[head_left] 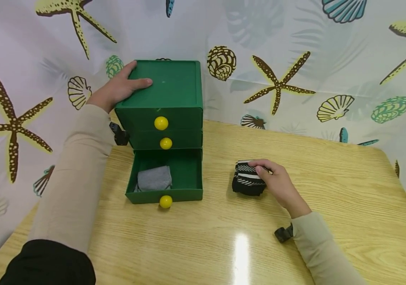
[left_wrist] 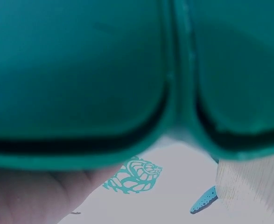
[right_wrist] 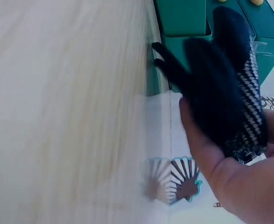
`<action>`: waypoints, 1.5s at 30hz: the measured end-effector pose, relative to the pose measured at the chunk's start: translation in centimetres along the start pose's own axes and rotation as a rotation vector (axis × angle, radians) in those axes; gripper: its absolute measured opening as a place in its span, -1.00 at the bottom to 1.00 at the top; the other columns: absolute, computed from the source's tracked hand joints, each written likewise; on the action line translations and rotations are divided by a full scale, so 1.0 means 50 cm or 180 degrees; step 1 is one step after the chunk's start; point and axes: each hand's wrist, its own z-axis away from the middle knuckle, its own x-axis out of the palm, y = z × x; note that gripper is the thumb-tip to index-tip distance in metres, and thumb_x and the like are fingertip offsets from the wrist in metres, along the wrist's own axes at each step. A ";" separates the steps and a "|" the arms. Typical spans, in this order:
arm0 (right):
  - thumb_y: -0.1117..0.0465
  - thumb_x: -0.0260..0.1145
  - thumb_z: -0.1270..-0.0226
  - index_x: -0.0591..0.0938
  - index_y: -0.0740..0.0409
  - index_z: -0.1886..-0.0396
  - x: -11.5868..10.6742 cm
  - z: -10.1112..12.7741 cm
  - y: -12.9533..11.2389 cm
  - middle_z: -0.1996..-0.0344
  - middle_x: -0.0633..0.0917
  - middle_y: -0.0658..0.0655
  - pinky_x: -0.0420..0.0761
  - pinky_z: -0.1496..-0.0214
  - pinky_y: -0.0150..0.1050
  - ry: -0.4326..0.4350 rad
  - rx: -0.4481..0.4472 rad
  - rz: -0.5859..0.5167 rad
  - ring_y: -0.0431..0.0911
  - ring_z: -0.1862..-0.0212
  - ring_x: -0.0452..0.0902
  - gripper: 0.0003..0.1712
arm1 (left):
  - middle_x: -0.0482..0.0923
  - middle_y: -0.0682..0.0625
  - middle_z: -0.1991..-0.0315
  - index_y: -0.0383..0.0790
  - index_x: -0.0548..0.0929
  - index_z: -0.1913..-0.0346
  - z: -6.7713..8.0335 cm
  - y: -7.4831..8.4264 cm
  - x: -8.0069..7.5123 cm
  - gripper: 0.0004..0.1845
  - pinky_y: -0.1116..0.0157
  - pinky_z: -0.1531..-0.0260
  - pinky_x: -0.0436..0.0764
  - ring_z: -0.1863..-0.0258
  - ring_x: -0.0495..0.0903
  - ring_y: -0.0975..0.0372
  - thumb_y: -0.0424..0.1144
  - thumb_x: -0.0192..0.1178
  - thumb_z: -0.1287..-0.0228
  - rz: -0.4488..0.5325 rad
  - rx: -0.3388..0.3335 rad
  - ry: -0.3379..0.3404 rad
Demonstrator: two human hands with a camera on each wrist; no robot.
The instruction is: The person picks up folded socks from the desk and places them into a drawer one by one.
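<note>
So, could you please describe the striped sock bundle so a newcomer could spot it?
Right of the green drawer unit on the wooden table, the right hand grips it. The striped sock bundle is black and white; the sock in the open drawer is plain grey.

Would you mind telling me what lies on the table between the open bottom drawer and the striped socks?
Nothing: in the head view only bare wooden table separates the open bottom drawer from the striped socks gripped by the right hand.
</note>
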 end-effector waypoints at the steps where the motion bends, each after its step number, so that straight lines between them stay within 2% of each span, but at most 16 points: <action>1: 0.27 0.08 -0.64 0.55 0.30 -0.29 0.003 -0.002 -0.002 -0.29 0.46 0.28 0.59 -0.09 -0.15 -0.0013 0.0022 -0.0100 0.05 -0.19 0.46 -0.64 | -0.52 -0.04 -0.63 0.22 -0.48 -0.60 0.001 0.000 0.000 0.08 -0.15 -0.46 -0.08 -0.57 -0.26 -0.12 0.31 0.09 -0.39 -0.0002 0.0008 0.0000; 4: 0.29 0.09 -0.63 0.50 0.30 -0.31 0.012 -0.007 -0.013 -0.27 0.44 0.28 0.66 0.09 -0.22 -0.0085 0.0085 -0.0330 -0.01 -0.06 0.52 -0.63 | -0.52 -0.04 -0.63 0.22 -0.48 -0.60 0.002 0.000 -0.001 0.07 -0.15 -0.46 -0.08 -0.57 -0.27 -0.11 0.31 0.08 -0.40 -0.0005 0.0027 -0.0001; 10: 0.33 0.05 -0.64 0.53 0.34 -0.29 0.029 -0.017 -0.028 -0.30 0.43 0.17 0.52 0.11 -0.31 -0.0164 0.0170 -0.0722 -0.10 -0.03 0.41 -0.64 | -0.55 0.00 -0.62 0.23 -0.48 -0.60 0.006 0.000 0.000 0.06 -0.15 -0.46 -0.08 -0.58 -0.30 -0.09 0.30 0.07 -0.41 -0.0006 -0.0004 0.0014; 13: 0.32 0.01 -0.66 0.56 0.35 -0.24 0.038 -0.022 -0.035 -0.26 0.43 0.15 0.54 0.15 -0.28 -0.0151 0.0166 -0.0940 -0.11 0.01 0.41 -0.66 | -0.56 0.01 -0.62 0.23 -0.47 -0.61 0.008 0.001 0.002 0.05 -0.14 -0.47 -0.09 -0.58 -0.32 -0.07 0.30 0.07 -0.42 -0.0002 -0.0007 0.0014; 18: 0.32 0.00 -0.66 0.60 0.23 -0.19 0.061 -0.031 -0.056 -0.25 0.43 0.20 0.68 0.17 -0.14 -0.0300 0.0108 -0.1230 -0.05 0.05 0.57 -0.69 | -0.56 0.01 -0.62 0.23 -0.47 -0.61 0.008 0.002 0.002 0.05 -0.14 -0.47 -0.09 -0.58 -0.33 -0.06 0.30 0.07 -0.42 -0.0011 -0.0011 0.0007; 20: 0.34 0.03 -0.64 0.62 0.17 -0.14 0.073 -0.035 -0.070 -0.26 0.42 0.22 0.68 0.20 -0.15 -0.0380 0.0092 -0.1272 -0.02 0.03 0.57 -0.71 | -0.54 0.01 -0.63 0.23 -0.47 -0.61 0.006 0.003 0.001 0.05 -0.14 -0.47 -0.10 -0.58 -0.32 -0.07 0.30 0.07 -0.41 -0.0012 -0.0008 0.0012; 23: 0.39 0.05 -0.57 0.63 0.19 -0.11 0.098 -0.044 -0.095 -0.28 0.41 0.26 0.69 0.18 -0.16 -0.0518 0.0064 -0.1276 0.04 -0.03 0.53 -0.71 | -0.52 -0.01 -0.63 0.22 -0.46 -0.61 0.003 0.001 0.001 0.06 -0.13 -0.47 -0.10 -0.58 -0.30 -0.07 0.29 0.08 -0.41 -0.0013 0.0002 0.0019; 26: 0.43 0.04 -0.53 0.59 0.29 -0.16 0.133 -0.059 -0.121 -0.30 0.43 0.27 0.69 0.14 -0.15 -0.0685 0.0025 -0.1098 0.07 -0.07 0.51 -0.67 | -0.51 0.00 -0.63 0.22 -0.46 -0.61 0.002 -0.001 0.000 0.05 -0.11 -0.48 -0.10 -0.58 -0.29 -0.06 0.29 0.08 -0.41 -0.0006 0.0002 0.0034; 28: 0.43 0.04 -0.53 0.58 0.30 -0.20 0.160 -0.071 -0.136 -0.31 0.46 0.23 0.68 0.07 -0.11 -0.0770 -0.0006 -0.0812 0.07 -0.09 0.50 -0.65 | -0.52 0.01 -0.63 0.23 -0.45 -0.61 0.001 -0.003 0.000 0.05 -0.12 -0.48 -0.10 -0.58 -0.31 -0.05 0.29 0.08 -0.41 -0.0009 0.0003 0.0041; 32: 0.41 0.09 -0.53 0.63 0.21 -0.21 0.218 -0.099 -0.159 -0.29 0.53 0.13 0.51 -0.23 -0.05 -0.0792 -0.0134 0.0126 0.02 -0.23 0.43 -0.63 | -0.53 0.03 -0.63 0.24 -0.44 -0.61 0.001 -0.003 0.002 0.05 -0.11 -0.48 -0.10 -0.58 -0.33 -0.03 0.29 0.09 -0.41 0.0002 -0.0002 0.0053; 35: 0.42 0.11 -0.49 0.67 0.17 -0.15 0.255 -0.115 -0.173 -0.26 0.57 0.12 0.39 -0.27 -0.10 -0.0709 -0.0197 0.0802 0.00 -0.23 0.38 -0.64 | -0.52 0.01 -0.63 0.23 -0.44 -0.61 0.000 -0.003 0.003 0.04 -0.09 -0.48 -0.11 -0.58 -0.32 -0.03 0.27 0.09 -0.42 0.0018 0.0011 0.0050; 36: 0.42 0.10 -0.48 0.68 0.17 -0.13 0.266 -0.120 -0.177 -0.25 0.58 0.12 0.40 -0.22 -0.12 -0.0708 -0.0194 0.0956 0.01 -0.20 0.38 -0.64 | -0.51 0.00 -0.63 0.22 -0.44 -0.62 0.000 -0.002 0.003 0.05 -0.09 -0.48 -0.11 -0.58 -0.31 -0.04 0.27 0.09 -0.42 0.0019 0.0023 0.0051; 38: 0.45 0.07 -0.46 0.68 0.18 -0.09 0.284 -0.127 -0.184 -0.24 0.58 0.15 0.43 -0.04 -0.15 -0.0760 -0.0167 0.1096 0.07 -0.04 0.42 -0.64 | -0.50 0.00 -0.63 0.21 -0.44 -0.62 0.001 -0.002 0.003 0.05 -0.08 -0.48 -0.12 -0.58 -0.31 -0.03 0.27 0.09 -0.42 0.0011 0.0032 0.0059; 42: 0.49 0.02 -0.44 0.65 0.21 -0.02 0.310 -0.140 -0.183 -0.20 0.56 0.15 0.39 0.13 -0.25 -0.0991 0.0037 0.0933 0.01 0.07 0.38 -0.66 | -0.50 0.01 -0.63 0.24 -0.44 -0.61 0.004 -0.002 0.001 0.05 -0.11 -0.48 -0.10 -0.58 -0.31 -0.04 0.29 0.09 -0.41 0.0005 0.0020 0.0058; 43: 0.51 0.01 -0.44 0.64 0.22 -0.02 0.316 -0.141 -0.182 -0.20 0.55 0.16 0.38 0.16 -0.25 -0.1018 0.0086 0.0879 0.03 0.08 0.38 -0.65 | -0.50 0.02 -0.63 0.24 -0.44 -0.61 0.004 -0.003 0.001 0.05 -0.11 -0.48 -0.10 -0.58 -0.31 -0.04 0.30 0.09 -0.40 0.0004 0.0011 0.0057; 45: 0.53 0.01 -0.41 0.63 0.22 -0.05 0.328 -0.143 -0.180 -0.20 0.56 0.15 0.40 0.06 -0.27 -0.1041 0.0062 0.1013 0.00 -0.01 0.38 -0.62 | -0.51 0.01 -0.63 0.25 -0.44 -0.61 0.005 -0.004 -0.001 0.06 -0.11 -0.48 -0.09 -0.58 -0.31 -0.05 0.31 0.09 -0.40 0.0006 0.0005 0.0057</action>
